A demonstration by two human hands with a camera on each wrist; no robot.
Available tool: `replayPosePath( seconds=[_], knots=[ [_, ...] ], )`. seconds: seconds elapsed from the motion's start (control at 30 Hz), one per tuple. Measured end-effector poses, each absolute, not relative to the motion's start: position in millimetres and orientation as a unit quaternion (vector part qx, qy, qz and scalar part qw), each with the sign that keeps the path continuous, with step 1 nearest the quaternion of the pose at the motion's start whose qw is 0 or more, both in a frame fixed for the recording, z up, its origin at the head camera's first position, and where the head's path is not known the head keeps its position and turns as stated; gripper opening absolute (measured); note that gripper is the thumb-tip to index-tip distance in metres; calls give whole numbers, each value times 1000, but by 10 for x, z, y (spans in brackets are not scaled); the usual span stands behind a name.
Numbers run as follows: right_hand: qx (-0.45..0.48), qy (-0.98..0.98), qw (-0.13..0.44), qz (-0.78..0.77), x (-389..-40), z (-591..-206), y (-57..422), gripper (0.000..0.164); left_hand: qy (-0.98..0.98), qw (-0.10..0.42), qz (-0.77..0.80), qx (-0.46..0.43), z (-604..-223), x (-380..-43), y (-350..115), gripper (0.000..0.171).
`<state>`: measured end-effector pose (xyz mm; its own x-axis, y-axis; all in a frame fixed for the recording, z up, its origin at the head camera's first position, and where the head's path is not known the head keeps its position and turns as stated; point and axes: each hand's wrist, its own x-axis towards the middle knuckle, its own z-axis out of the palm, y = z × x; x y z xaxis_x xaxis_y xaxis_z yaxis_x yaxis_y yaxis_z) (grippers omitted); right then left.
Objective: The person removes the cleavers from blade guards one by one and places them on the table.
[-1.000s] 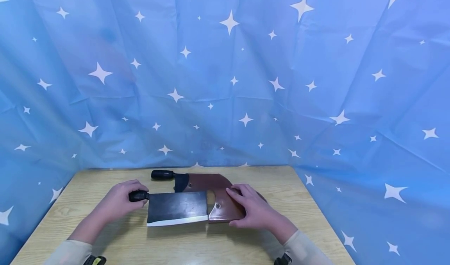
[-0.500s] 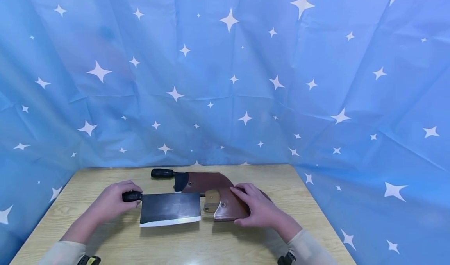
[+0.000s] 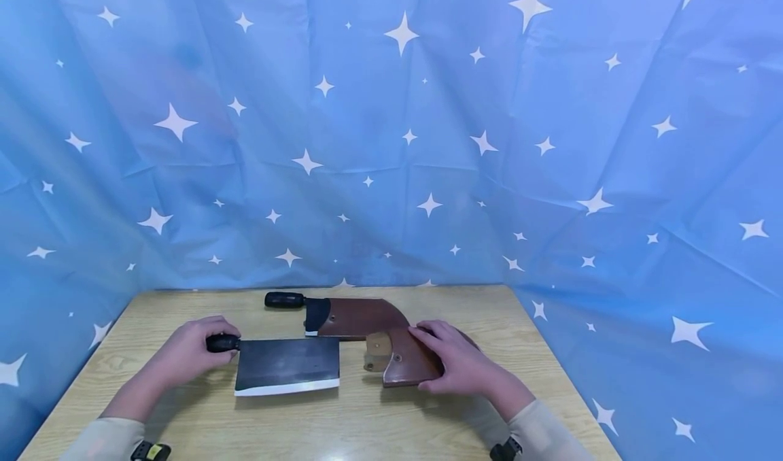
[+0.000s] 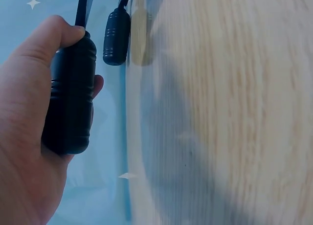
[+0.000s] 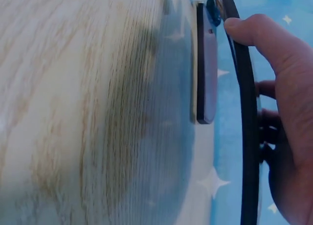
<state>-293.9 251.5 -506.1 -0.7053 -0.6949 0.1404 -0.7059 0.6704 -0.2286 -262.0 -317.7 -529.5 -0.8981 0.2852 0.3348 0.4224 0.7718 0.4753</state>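
My left hand (image 3: 198, 349) grips the ribbed black handle (image 4: 72, 98) of a cleaver (image 3: 287, 362). Its dark blade is bare, with a bright lower edge, and points right above the table. My right hand (image 3: 459, 364) holds a brown leather sheath (image 3: 416, 360), thumb on the near face and fingers behind it, as the right wrist view shows. A tan flap (image 3: 378, 351) sticks out at the sheath's left end. A gap of bare table shows between blade tip and sheath.
Behind them lies a second cleaver in a brown sheath (image 3: 361, 317), its black handle (image 3: 284, 300) toward the left. The held sheath partly covers it. The wooden table (image 3: 318, 434) ends at a blue star-patterned curtain (image 3: 367, 141).
The cleaver has moved left, out of the sheath, while the sheath shifted slightly right. Blade and sheath met a second ago; now they stand apart, with the tan flap fully exposed.
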Motion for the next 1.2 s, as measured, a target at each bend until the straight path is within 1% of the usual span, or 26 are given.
replayPosePath(
  seconds=[0.23, 0.57, 0.77, 1.03, 1.2],
  knots=[
    [378, -916, -5, 130, -2936, -5086, 2533, 105, -932, 112, -286, -192, -5337, -2619, -3200, 28],
    [365, -919, -56, 134, -2932, -5232, 2507, 104, -928, 90, -300, -201, -5425, -2653, -3211, 28],
    [378, -914, -56, 136, -2942, -5296, 2474, 102, -929, 79, -301, -200, -5459, -2662, -3216, 28],
    [377, -914, -73, 128, -2937, -5388, 2429, 104, -932, 39, -305, -190, -5513, -2670, -3228, 30],
    [380, -914, -64, 126, -2923, -5403, 2399, 103, -935, 39, -297, -187, -5509, -2682, -3229, 28]
  ],
)
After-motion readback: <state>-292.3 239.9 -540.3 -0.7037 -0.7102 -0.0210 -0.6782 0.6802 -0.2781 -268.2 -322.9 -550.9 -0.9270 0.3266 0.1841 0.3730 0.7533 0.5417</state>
